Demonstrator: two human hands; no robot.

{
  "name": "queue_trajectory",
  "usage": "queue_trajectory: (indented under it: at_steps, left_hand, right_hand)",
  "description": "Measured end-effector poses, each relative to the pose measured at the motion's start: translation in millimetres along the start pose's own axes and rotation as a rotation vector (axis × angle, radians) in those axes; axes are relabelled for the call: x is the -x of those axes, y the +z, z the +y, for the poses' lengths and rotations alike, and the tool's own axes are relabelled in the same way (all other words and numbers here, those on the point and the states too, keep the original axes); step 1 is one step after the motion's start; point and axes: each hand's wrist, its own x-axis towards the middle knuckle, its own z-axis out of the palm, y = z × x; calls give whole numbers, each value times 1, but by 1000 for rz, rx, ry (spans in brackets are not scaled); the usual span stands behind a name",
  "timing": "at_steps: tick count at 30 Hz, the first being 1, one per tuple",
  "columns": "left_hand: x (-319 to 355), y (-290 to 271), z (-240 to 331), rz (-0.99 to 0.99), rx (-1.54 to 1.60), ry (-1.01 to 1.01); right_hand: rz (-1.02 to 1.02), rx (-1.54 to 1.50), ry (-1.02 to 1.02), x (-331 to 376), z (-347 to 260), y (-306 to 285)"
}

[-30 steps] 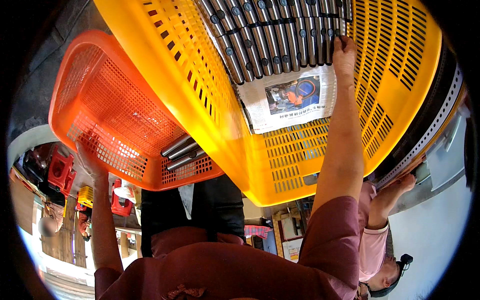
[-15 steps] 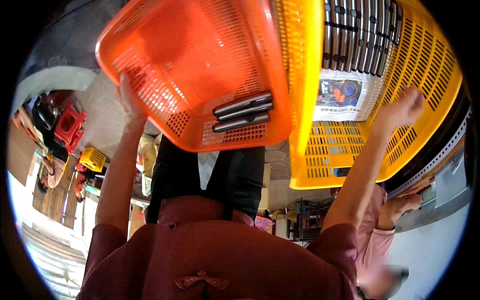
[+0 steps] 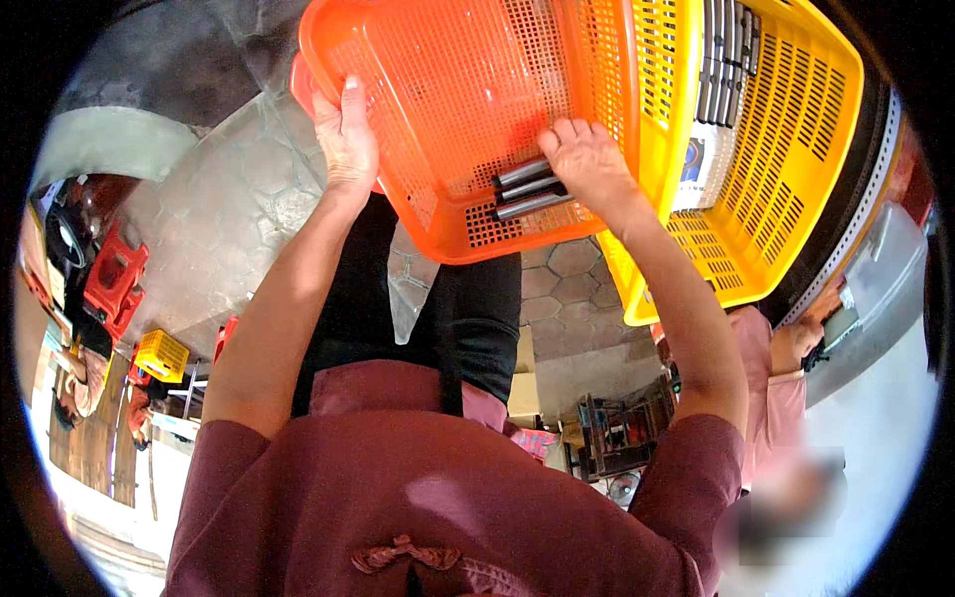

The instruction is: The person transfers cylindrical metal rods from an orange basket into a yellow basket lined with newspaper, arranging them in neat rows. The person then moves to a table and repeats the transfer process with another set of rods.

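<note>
An orange plastic basket (image 3: 438,129) with a mesh floor sits tilted in front of me. My left hand (image 3: 346,139) grips its left rim, thumb on the near side. A few dark, shiny metal tubes (image 3: 532,202) lie side by side in the basket's near right corner. Over their right ends bends my right hand (image 3: 589,164), its curled fingers on the tubes and partly hiding them. Just right of it stands a yellow slotted basket (image 3: 786,179), where rows of similar metal tubes (image 3: 724,65) lie on a printed paper sheet (image 3: 696,179).
Another red rim (image 3: 301,85) shows under the orange basket's left side. A red stool (image 3: 114,279) and a small yellow crate (image 3: 162,355) are at the left. A person in pink (image 3: 771,398) is at the lower right, beside a perforated metal rail (image 3: 860,204). Paving covers the floor (image 3: 229,219).
My right hand has moved left from the yellow basket to the tubes in the orange basket. My left hand and the orange basket appear shifted right in the picture as the view moved.
</note>
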Motion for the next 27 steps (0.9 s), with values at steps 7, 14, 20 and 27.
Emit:
queue_trajectory:
  at_steps: [7,14,20,27]
  left_hand:
    - [0,5,-8,17,69,-33]
    - [-7,-8,-21,-10,86,-46]
    - [-13,-34,-37,40,-13,-182]
    - [-20,-32,-38,169,-194,-173]
  right_hand:
    - [161,-181,190,-19,5,-2]
    - [740,-712,418,67,-12,-119]
    - [1154,-1538,1235,125,136,-30]
    - [1472,-1982,1520,116,312,124]
